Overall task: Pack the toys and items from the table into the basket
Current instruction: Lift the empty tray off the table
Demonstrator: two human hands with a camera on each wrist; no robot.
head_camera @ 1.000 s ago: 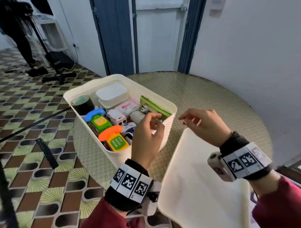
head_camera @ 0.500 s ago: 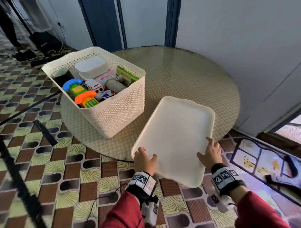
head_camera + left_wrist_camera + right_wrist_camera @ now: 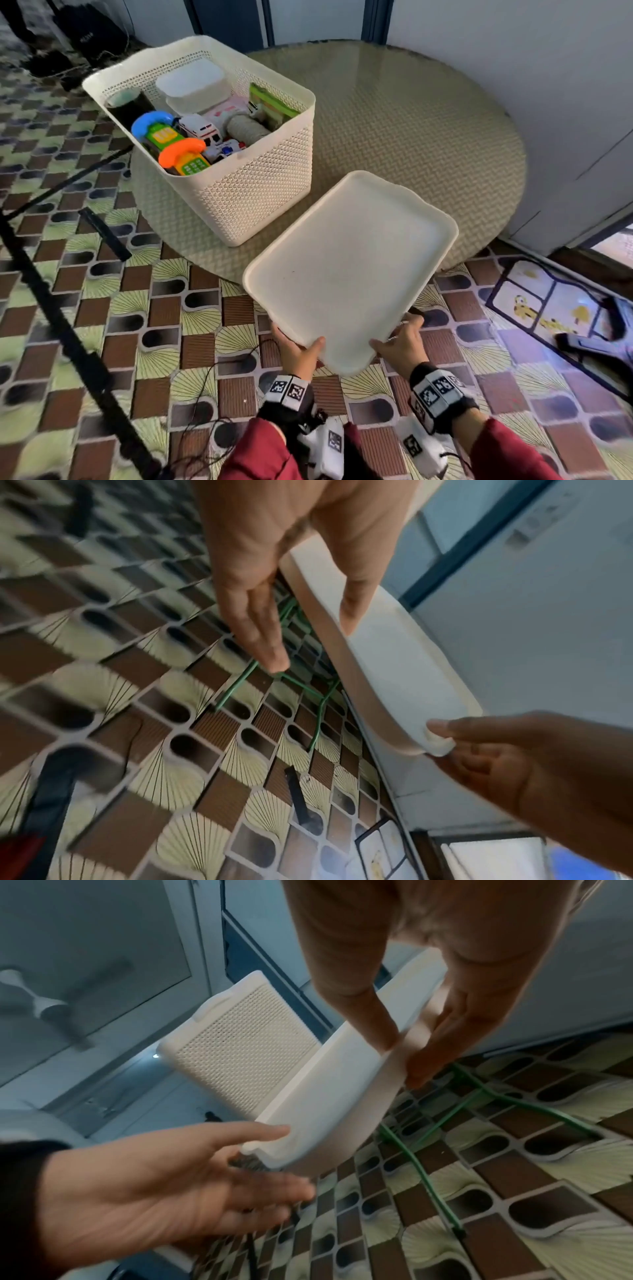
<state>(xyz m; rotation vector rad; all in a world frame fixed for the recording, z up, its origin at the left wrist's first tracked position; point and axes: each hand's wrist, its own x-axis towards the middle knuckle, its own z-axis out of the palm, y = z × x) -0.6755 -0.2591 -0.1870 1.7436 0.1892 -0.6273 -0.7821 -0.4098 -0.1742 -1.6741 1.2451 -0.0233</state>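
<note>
Both hands on the near short edge of the white tray (image 3: pixel 346 274): left hand (image 3: pixel 298 353) pinches the near-left corner, thumb on top, fingers underneath; right hand (image 3: pixel 400 346) grips the near-right corner the same way, thumb over the rim, fingers curled below. Tray's far end sits over the round woven table (image 3: pixel 411 113); the near half overhangs the table edge, above the patterned tile floor (image 3: pixel 164 342). Tray surface is bare. Basket (image 3: pixel 246 192) sits on the left part of the table, its near corner close to the table edge, its right wall just beside the tray's far-left edge, with a narrow gap between them. Inside the basket: white lidded box (image 3: pixel 191 84), dark cup (image 3: pixel 128 102), blue toy phone (image 3: pixel 156 128), orange toy phone (image 3: pixel 183 156), white toy ambulance (image 3: pixel 200 128), twine roll (image 3: pixel 246 128), green packet (image 3: pixel 270 104). Table right of the basket and beyond the tray is open surface up to the wall (image 3: pixel 513 68). Left wrist view shows green wire table legs (image 3: pixel 308 693) under the tray edge. A play mat (image 3: pixel 548 308) lies on the floor at right.
</note>
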